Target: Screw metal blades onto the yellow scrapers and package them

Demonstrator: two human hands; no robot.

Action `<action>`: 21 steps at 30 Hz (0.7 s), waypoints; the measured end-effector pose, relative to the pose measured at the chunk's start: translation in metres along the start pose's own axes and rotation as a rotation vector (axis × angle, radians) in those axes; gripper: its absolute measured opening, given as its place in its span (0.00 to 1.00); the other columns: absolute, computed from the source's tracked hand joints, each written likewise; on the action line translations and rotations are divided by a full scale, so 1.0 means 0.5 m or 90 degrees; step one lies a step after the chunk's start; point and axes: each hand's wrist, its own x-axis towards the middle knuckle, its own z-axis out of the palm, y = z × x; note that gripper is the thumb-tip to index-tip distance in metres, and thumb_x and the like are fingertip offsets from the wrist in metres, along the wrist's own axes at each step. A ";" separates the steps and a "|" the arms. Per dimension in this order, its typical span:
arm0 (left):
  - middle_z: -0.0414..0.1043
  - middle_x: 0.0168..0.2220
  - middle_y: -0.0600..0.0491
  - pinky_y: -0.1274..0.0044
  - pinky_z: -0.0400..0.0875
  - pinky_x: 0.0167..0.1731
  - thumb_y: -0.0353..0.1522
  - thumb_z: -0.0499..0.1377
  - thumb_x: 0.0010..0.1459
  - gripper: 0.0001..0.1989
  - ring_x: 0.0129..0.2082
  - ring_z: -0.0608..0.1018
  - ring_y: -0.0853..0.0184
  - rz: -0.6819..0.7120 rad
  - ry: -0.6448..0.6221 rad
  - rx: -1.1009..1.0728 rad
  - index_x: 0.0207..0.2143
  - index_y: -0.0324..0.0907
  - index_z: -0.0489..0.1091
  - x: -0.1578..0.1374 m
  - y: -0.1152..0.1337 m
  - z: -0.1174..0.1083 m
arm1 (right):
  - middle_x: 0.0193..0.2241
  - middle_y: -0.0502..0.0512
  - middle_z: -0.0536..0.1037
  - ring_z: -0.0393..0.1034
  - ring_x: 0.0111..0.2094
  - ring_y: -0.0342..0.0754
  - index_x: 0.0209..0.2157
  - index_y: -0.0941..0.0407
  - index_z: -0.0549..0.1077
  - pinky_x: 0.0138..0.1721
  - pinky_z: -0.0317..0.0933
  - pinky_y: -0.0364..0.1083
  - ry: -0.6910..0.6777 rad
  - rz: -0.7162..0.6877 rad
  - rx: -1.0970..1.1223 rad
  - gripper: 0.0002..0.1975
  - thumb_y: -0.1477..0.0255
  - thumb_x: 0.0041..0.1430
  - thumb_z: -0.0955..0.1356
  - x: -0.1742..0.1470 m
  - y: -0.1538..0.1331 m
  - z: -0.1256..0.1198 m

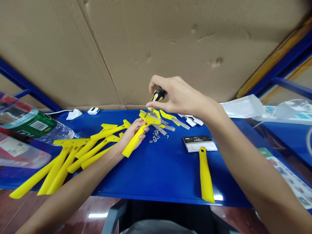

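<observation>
My left hand (136, 130) is closed around a yellow scraper (133, 141), its handle pointing down toward me and a metal blade lying along its head. In my right hand (174, 92) is a screwdriver (158, 95) with a black and pale yellow handle, held from above. Its shaft points down at the scraper's head; whether the tip sits in a screw is too small to tell. Just beyond and below the held scraper lie loose metal blades (170, 127), another yellow scraper part (168, 115) and several small screws and nuts (155, 136).
Several yellow scraper handles (64, 162) are heaped at the left, beside plastic bottles (36, 125). A black and white box (198, 143) and a yellow handle (206, 175) lie at the right on the blue table (151, 175). Cardboard (156, 48) stands behind.
</observation>
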 end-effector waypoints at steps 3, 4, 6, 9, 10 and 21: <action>0.72 0.42 0.53 0.90 0.63 0.14 0.24 0.66 0.61 0.15 0.27 0.76 0.78 -0.001 0.000 0.004 0.49 0.43 0.70 -0.001 0.000 0.001 | 0.42 0.54 0.78 0.70 0.39 0.52 0.47 0.52 0.68 0.42 0.64 0.52 -0.003 -0.010 -0.006 0.19 0.65 0.60 0.76 -0.001 -0.002 -0.004; 0.72 0.42 0.52 0.90 0.64 0.14 0.24 0.65 0.62 0.15 0.27 0.76 0.78 -0.001 0.000 0.003 0.49 0.43 0.70 -0.001 0.000 0.001 | 0.44 0.55 0.79 0.70 0.40 0.53 0.48 0.52 0.68 0.43 0.65 0.53 -0.006 -0.013 0.001 0.19 0.67 0.60 0.76 -0.001 -0.004 -0.006; 0.73 0.42 0.52 0.90 0.64 0.14 0.24 0.65 0.62 0.15 0.27 0.76 0.78 -0.001 0.001 0.002 0.49 0.42 0.70 -0.001 0.001 0.001 | 0.45 0.56 0.79 0.71 0.41 0.53 0.48 0.52 0.68 0.44 0.66 0.53 -0.012 -0.011 0.027 0.18 0.71 0.59 0.75 -0.001 -0.010 -0.007; 0.73 0.44 0.51 0.90 0.64 0.14 0.24 0.66 0.61 0.15 0.27 0.76 0.77 0.002 0.007 0.003 0.49 0.42 0.70 -0.001 0.000 0.002 | 0.43 0.53 0.80 0.72 0.39 0.51 0.48 0.51 0.69 0.43 0.67 0.52 -0.023 -0.007 0.067 0.17 0.73 0.60 0.74 -0.001 -0.015 -0.004; 0.73 0.44 0.51 0.90 0.64 0.14 0.24 0.66 0.61 0.15 0.27 0.76 0.78 0.002 0.006 0.002 0.48 0.42 0.71 -0.001 0.000 0.002 | 0.41 0.52 0.80 0.72 0.39 0.51 0.48 0.51 0.69 0.42 0.67 0.51 -0.025 -0.007 0.068 0.16 0.74 0.60 0.74 0.000 -0.015 -0.002; 0.74 0.43 0.51 0.90 0.63 0.15 0.25 0.66 0.61 0.15 0.27 0.76 0.77 0.003 -0.001 0.002 0.49 0.43 0.71 -0.001 0.000 -0.001 | 0.43 0.53 0.80 0.72 0.40 0.51 0.47 0.51 0.70 0.43 0.67 0.51 -0.029 0.011 0.091 0.17 0.76 0.59 0.75 -0.002 -0.018 -0.008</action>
